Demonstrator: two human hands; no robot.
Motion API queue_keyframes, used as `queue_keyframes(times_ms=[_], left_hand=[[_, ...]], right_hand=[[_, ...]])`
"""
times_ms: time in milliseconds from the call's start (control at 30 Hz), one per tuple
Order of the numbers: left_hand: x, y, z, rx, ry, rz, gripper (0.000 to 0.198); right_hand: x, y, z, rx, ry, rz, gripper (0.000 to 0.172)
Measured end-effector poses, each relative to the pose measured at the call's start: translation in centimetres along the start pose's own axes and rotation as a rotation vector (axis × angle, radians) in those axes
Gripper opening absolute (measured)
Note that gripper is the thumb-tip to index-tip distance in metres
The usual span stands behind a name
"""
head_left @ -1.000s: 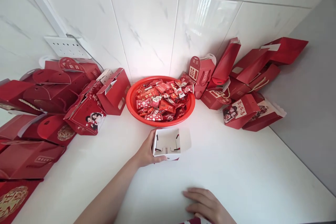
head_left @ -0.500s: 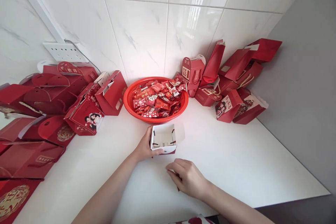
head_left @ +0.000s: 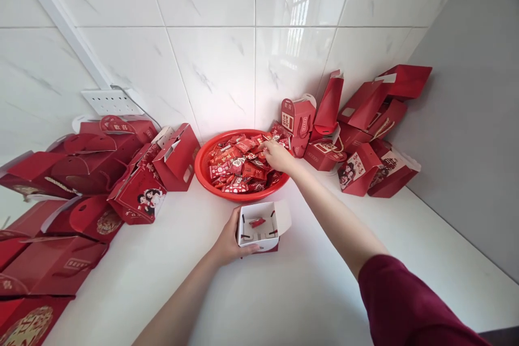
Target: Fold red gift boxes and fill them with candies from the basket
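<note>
A small open gift box (head_left: pixel 260 225), red outside and white inside, stands on the white counter with one red candy lying in it. My left hand (head_left: pixel 227 242) grips the box by its left wall. Behind it sits a round red basket (head_left: pixel 201 165) heaped with red wrapped candies (head_left: pixel 239 165). My right hand (head_left: pixel 276 154) reaches into the right side of the basket, its fingers curled onto the candies; whether they hold one I cannot make out.
Piles of red gift boxes lie on the left (head_left: pixel 81 173) and on the right (head_left: pixel 360 130) against the tiled wall. A white power strip (head_left: pixel 111 101) hangs on the wall at left. The counter's edge (head_left: pixel 462 238) runs along the right.
My right hand went from the counter in front of the box up into the candy basket. A red candy now lies inside the box. The left hand kept its hold.
</note>
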State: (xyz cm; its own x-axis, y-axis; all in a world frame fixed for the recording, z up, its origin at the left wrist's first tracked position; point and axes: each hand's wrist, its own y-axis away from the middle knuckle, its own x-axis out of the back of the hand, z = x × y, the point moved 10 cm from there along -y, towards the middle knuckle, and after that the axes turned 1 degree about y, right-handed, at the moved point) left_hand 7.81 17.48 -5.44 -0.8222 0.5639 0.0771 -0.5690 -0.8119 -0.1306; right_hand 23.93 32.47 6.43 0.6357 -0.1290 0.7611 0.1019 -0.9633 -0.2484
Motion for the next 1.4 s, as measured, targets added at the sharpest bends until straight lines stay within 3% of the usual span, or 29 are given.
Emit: queue_keyframes(times_ms=[133,300,467,567,767,1100,1400], left_hand=[[0.0,-0.1,0.1,0.0,0.017,-0.01,0.087],[0.2,-0.2,-0.1,-0.005,-0.004,-0.002,0.091],[0.0,-0.2,-0.3,0.023,0.039,-0.003,0.089],[-0.2,-0.2,-0.4,0.05,0.055,-0.001,0.089],[-0.4,0.0,-0.2,0.063,0.061,-0.003,0.09],[0.1,0.1,0.2,-0.01,-0.023,0.044,0.088],[1.9,0.9,1.7,-0.187,-0.234,0.224,0.095]], right_hand=[[-2.5,-2.9,3.5,-0.142,0.099,-0.031,0.041],[-4.2,-1.9,4.4,-0.119,0.05,-0.106,0.05],[-4.1,0.9,2.8,0.06,-0.13,-0.21,0.058],[-4.0,2.0,1.8,0.119,-0.221,-0.185,0.052],[-3.1,2.5,2.4,0.072,-0.4,-0.027,0.034],[-2.4,3.6,2.5,0.083,-0.806,-0.088,0.045],[-1.7,4.6,2.5,0.07,-0.79,-0.113,0.051]])
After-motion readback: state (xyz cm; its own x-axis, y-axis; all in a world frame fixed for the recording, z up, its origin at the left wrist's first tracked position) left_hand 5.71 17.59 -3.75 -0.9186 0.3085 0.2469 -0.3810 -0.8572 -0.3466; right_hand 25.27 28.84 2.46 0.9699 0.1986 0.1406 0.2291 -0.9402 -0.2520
